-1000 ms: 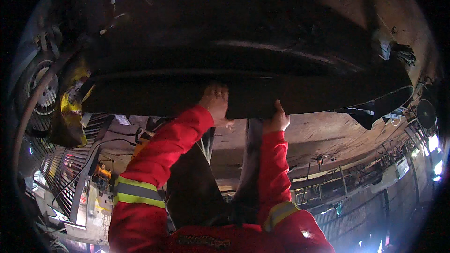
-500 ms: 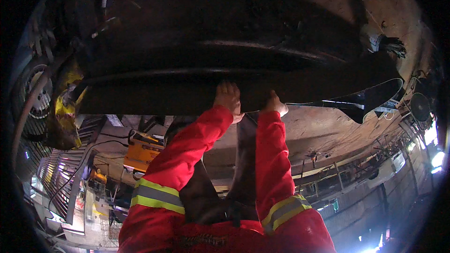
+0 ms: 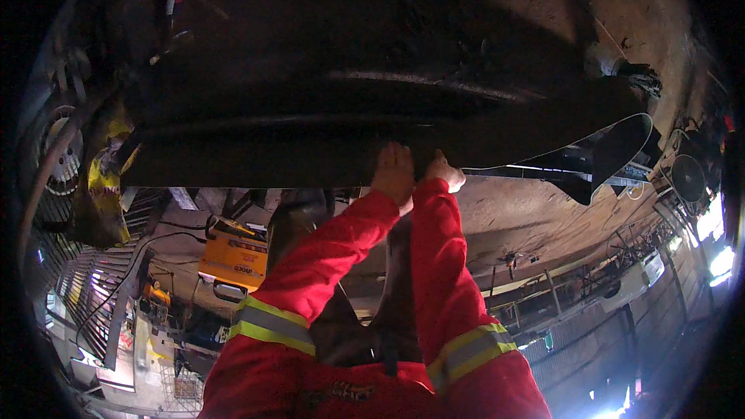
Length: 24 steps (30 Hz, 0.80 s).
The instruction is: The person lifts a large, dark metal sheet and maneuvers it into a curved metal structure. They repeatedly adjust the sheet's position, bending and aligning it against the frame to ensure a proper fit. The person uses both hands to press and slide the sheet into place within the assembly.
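Note:
A long dark sheet (image 3: 272, 159) lies across in front of me, its near edge facing my body. Its right end curls over into a loop with a pale rim; its material is too dark to tell. My left hand (image 3: 394, 174) rests on the sheet near its middle, fingers stretched flat over the surface and thumb low by the near edge. Close beside it, my right hand (image 3: 446, 171) is closed around that edge, with the thumb on top and the other fingers mostly hidden. Both forearms are in red sleeves with reflective bands.
An orange machine (image 3: 233, 256) with a cable stands on the floor left of my legs. A yellow and dark crumpled bag (image 3: 109, 178) hangs by the sheet's left end, near a round slotted wheel (image 3: 64, 151). A round dark disc (image 3: 688, 178) is at the far right.
My left hand has slid right along the sheet and my right hand a little left, so they are closer together. The sheet's curled right end appears slightly further left.

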Each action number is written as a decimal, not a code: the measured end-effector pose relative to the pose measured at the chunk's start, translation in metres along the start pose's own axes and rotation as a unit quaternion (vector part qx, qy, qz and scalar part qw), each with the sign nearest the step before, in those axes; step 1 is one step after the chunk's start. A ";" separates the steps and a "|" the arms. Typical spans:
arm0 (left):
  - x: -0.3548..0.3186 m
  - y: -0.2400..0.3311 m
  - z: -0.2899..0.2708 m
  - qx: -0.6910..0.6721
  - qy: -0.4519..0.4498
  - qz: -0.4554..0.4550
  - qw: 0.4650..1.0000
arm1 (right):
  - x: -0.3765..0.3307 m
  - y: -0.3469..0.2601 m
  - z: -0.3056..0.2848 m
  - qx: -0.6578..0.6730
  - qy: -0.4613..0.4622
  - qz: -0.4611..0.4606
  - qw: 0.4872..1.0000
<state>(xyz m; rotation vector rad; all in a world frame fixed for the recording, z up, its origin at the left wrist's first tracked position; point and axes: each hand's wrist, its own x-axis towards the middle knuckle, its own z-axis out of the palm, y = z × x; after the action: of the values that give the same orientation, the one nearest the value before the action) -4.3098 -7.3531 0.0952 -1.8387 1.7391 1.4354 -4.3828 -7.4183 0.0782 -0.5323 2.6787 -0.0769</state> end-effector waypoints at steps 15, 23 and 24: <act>0.038 0.011 0.027 -0.003 0.014 -0.046 0.999 | 0.017 -0.009 0.003 -0.089 -0.044 0.105 0.989; 0.034 0.022 0.012 0.078 -0.027 -0.032 0.996 | 0.111 -0.034 -0.034 0.199 -0.082 -0.091 0.972; 0.035 0.021 0.013 0.095 -0.043 -0.023 0.994 | 0.132 -0.048 -0.039 0.287 -0.128 -0.143 0.938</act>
<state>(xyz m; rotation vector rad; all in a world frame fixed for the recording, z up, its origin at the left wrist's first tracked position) -4.3403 -7.3718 0.0717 -1.6827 1.7157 1.2637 -4.4930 -7.5138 0.0696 -0.6712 2.1601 -0.7879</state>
